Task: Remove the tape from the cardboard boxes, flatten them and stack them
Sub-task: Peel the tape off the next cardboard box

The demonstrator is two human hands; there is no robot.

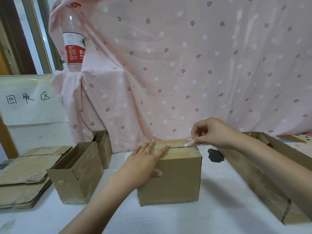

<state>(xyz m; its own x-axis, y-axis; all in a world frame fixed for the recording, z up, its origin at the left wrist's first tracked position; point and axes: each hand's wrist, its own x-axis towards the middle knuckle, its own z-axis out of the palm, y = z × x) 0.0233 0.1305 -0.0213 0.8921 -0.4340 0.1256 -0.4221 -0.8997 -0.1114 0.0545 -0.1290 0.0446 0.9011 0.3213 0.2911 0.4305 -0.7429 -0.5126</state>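
A closed cardboard box (179,179) stands in the middle of the white table. My left hand (145,162) lies flat on its top left corner, fingers straight, thumb down the front face. My right hand (211,132) pinches the lifted end of the clear tape (188,143) at the box's top right edge. The tape runs along the seam of the top flaps. A stack of flattened boxes (23,176) lies at the left edge of the table.
An open box (76,176) stands left of the taped one, with a smaller open box (103,146) behind it. A long open box (263,176) lies at the right. A dark patch (216,155) marks the table. A pink patterned cloth (168,65) hangs behind, a water bottle (74,44) at its left.
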